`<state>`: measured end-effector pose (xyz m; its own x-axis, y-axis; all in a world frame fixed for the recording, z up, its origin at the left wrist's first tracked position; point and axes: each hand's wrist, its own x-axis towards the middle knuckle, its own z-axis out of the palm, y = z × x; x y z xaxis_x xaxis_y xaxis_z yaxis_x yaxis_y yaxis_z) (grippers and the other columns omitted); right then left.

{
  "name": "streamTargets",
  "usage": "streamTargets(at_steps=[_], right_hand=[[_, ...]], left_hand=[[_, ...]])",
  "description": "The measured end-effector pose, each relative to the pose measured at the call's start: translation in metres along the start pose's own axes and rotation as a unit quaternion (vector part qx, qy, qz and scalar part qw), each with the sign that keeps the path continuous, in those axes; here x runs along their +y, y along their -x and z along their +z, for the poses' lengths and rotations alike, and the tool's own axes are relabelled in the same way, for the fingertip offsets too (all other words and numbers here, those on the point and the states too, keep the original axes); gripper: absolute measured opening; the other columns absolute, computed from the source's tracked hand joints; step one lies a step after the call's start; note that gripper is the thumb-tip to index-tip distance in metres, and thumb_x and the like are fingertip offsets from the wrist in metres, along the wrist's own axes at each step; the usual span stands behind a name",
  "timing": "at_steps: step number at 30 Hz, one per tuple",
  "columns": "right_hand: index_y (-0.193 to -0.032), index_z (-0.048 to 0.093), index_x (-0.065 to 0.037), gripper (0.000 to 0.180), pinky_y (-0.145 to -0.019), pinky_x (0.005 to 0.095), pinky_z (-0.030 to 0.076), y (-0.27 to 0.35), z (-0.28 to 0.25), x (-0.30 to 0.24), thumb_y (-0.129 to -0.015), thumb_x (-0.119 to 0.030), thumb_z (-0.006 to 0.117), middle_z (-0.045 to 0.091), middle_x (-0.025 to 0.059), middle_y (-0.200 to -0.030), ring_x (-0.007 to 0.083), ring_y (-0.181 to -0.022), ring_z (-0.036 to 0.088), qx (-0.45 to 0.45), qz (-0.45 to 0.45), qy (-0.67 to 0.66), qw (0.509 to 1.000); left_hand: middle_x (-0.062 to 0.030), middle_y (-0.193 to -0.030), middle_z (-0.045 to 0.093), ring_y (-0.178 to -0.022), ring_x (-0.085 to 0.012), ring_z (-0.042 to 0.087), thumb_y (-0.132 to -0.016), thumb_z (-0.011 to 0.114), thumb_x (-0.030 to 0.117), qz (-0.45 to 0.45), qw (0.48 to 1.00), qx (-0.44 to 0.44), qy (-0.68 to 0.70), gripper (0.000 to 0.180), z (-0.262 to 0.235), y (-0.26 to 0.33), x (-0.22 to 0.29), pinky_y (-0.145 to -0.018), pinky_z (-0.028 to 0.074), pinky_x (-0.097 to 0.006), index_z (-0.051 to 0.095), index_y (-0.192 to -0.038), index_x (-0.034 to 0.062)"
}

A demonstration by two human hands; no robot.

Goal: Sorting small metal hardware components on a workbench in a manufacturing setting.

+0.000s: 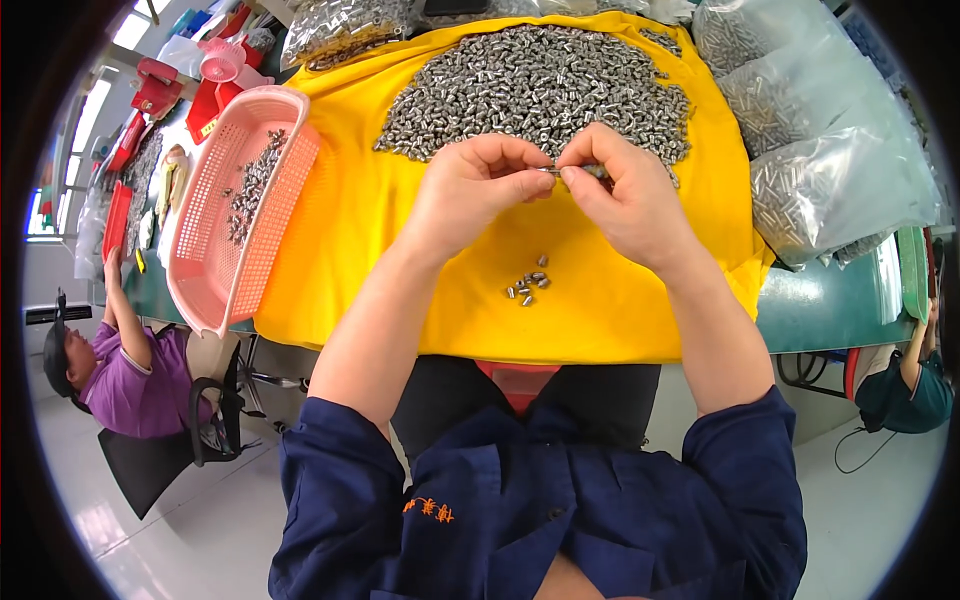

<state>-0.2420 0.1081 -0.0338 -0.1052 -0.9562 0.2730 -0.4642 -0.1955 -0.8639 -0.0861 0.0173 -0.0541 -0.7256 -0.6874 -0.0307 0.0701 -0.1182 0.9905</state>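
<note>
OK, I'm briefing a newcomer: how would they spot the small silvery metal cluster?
Find the bright yellow cloth on the green table. Midway along the cloth's near side lies a small cluster of stubby silvery metal parts. It has only a few pieces, unlike the large grey metal heap farther back.

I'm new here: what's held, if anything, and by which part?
The left hand and right hand pinch at least one small metal piece; the gripped part is hidden.

Free near cloth [610,315] (bar loose parts [541,283]), basket [262,235] left, bags [800,190] right
</note>
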Motion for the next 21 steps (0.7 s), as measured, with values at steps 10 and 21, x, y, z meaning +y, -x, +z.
streamTargets(at_steps=[10,21], right_hand=[[-0.082,0.048,-0.004,0.006,-0.060,0.0420,0.044,0.001,0.012,0.015,-0.081,-0.010,0.051,0.057,0.0148,-0.070,0.0333,-0.070,0.056,-0.010,-0.100,0.215,0.971],[-0.082,0.052,-0.002,0.007,-0.052,0.0273,0.041,0.000,0.005,0.009,-0.080,-0.008,0.054,0.056,0.0079,-0.067,0.0145,-0.056,0.051,0.041,-0.012,0.005,0.999]], left_hand=[[-0.0099,-0.081,0.066,-0.072,-0.0224,0.063,-0.075,0.063,0.006,0.150,0.906,0.048,-0.394,0.013,0.008,0.000,-0.005,-0.067,0.049,-0.030,0.065,-0.087,0.0049],[-0.0031,-0.086,0.062,-0.079,-0.0113,0.061,-0.084,0.059,0.007,-0.035,0.998,0.022,0.037,0.016,-0.004,-0.001,-0.006,-0.066,0.049,-0.022,0.061,-0.098,0.0009]])
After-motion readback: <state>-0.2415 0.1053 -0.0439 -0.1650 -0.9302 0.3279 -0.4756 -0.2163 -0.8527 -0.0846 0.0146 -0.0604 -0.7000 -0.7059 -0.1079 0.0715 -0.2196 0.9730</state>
